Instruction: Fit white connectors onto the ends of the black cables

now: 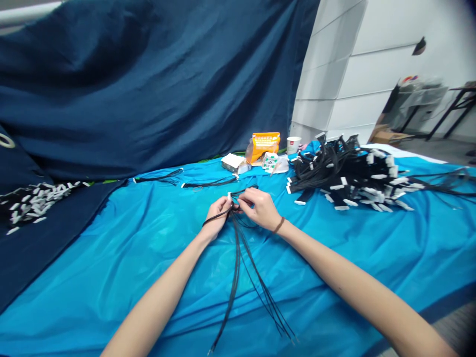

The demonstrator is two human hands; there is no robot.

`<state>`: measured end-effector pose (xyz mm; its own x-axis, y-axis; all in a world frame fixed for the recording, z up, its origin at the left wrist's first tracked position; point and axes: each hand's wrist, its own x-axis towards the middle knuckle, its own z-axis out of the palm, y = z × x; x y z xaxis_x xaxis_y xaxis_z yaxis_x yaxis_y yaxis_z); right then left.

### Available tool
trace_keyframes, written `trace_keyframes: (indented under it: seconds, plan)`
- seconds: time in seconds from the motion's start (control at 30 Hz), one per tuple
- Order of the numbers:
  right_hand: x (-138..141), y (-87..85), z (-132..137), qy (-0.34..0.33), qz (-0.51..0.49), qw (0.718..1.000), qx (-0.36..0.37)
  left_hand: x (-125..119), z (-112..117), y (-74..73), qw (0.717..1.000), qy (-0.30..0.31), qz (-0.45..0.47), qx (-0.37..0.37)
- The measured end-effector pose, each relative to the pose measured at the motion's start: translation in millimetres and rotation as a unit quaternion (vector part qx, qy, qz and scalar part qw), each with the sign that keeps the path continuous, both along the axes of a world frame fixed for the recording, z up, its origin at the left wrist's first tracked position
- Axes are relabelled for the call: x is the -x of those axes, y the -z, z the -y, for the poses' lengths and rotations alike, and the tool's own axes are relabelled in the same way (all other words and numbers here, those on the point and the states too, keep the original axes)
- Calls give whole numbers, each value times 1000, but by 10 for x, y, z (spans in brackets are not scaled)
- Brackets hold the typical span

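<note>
1. Head view, hands: the left hand (217, 214) is closed, its fingers curled around the top of a bundle of thin black cables (238, 263). The thumb and forefinger pinch just below a small white connector (229, 197).
2. The right hand (260, 208) is also closed on the same bundle, and its fingertips meet the left hand's at the connector end. A dark band (278, 224) sits on the right wrist.
3. The bundle is held just above the middle of the tabletop (122, 263), which is covered with a bright blue cloth. From the hands the cables fan out toward the person, and their loose ends lie on the cloth near the front edge.
4. Beyond the hands, two more black cable bundles (208, 183) lie flat on the cloth, well apart from the held one.
5. To the right there is a large heap of black cables with white connectors (349, 173).
6. At the far edge stand an orange bag (265, 145), a paper cup (293, 144), a white box (233, 161) and a small carton (269, 161), all close together.
7. At the far left, a scatter of loose white connectors (33, 198) lies on darker cloth.
8. A dark blue curtain (148, 74) hangs behind the tabletop, with a white wall (372, 59) to its right.
</note>
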<state>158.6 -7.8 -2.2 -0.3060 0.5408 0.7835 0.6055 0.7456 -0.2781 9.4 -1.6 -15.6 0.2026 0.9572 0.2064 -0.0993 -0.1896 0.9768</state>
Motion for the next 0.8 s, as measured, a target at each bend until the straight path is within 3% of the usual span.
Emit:
trace_keyframes:
  seconds: [0.17, 0.33, 0.43, 0.8]
  plan:
    - [-2, 2, 6, 23, 11, 1000, -6, 3, -22, 26, 1000, 9, 7, 9]
    - [-10, -13, 13, 70, 24, 995, -69, -13, -33, 52, 1000, 23, 11, 14]
    - [-13, -10, -1, 35, 37, 995, -90, -21, -25, 55, 1000, 17, 4, 19]
    - [-18, 33, -28, -45, 15, 998, -35, -17, -27, 108, 997, 47, 37, 42]
